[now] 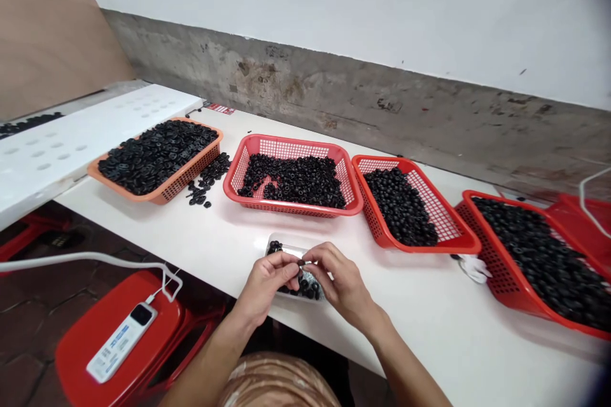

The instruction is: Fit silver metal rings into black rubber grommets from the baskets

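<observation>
My left hand (271, 280) and my right hand (340, 276) meet over a small clear tray (296, 240) near the table's front edge. Pinched between the fingertips of both hands is a small black part (301, 262); its shape is too small to make out. Several black round pieces (310, 286) lie in the tray, partly hidden by my hands. Beyond it stands a red basket (291, 206) of black rings. Another red basket (432, 245), holding round black pieces, is to its right.
An orange basket (162, 194) of flat black parts stands at the left, with loose black parts (210, 172) beside it. At the far right is another filled red basket (501, 280). A power strip (121, 342) rests on a red stool (81, 343).
</observation>
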The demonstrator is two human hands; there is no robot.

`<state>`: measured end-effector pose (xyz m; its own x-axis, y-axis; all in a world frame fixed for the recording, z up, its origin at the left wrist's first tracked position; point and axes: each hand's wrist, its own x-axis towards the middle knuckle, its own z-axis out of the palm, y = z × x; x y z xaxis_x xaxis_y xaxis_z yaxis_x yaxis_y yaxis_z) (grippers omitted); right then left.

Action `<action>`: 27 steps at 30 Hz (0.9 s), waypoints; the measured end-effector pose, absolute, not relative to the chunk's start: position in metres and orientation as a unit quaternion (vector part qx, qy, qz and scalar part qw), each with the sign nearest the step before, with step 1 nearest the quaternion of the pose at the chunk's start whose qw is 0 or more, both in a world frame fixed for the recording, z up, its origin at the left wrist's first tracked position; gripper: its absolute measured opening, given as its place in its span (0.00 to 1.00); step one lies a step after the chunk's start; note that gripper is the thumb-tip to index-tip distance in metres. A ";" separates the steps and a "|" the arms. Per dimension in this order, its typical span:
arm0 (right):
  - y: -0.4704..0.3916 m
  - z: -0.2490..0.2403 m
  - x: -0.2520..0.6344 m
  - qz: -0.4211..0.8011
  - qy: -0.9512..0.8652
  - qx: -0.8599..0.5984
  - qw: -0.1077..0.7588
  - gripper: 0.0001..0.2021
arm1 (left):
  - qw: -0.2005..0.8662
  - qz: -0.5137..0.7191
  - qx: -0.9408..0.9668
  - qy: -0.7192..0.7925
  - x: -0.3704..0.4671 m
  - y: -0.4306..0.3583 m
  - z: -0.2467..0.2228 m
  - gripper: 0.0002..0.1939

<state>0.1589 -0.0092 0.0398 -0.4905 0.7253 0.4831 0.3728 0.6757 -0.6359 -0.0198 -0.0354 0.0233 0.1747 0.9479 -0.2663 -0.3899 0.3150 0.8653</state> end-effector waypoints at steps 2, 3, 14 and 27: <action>-0.010 0.041 0.158 0.213 -0.844 -0.321 0.374 0.09 | 0.688 0.485 0.336 0.421 -0.019 -0.036 0.024 0.15; -0.010 0.042 0.158 0.207 -0.846 -0.320 0.373 0.09 | 0.686 0.487 0.339 0.420 -0.019 -0.036 0.024 0.14; -0.012 0.048 0.162 0.244 -0.810 -0.337 0.413 0.09 | 0.683 0.490 0.343 0.419 -0.021 -0.038 0.022 0.13; -0.014 0.051 0.157 0.138 -0.882 -0.328 0.310 0.12 | 0.666 0.504 0.355 0.420 -0.022 -0.036 0.023 0.18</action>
<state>0.1573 -0.0141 0.0510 -0.5934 0.6636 0.4556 0.4924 0.7470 -0.4467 -0.0215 -0.0356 0.0234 0.1395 0.9694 -0.2018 -0.3739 0.2403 0.8958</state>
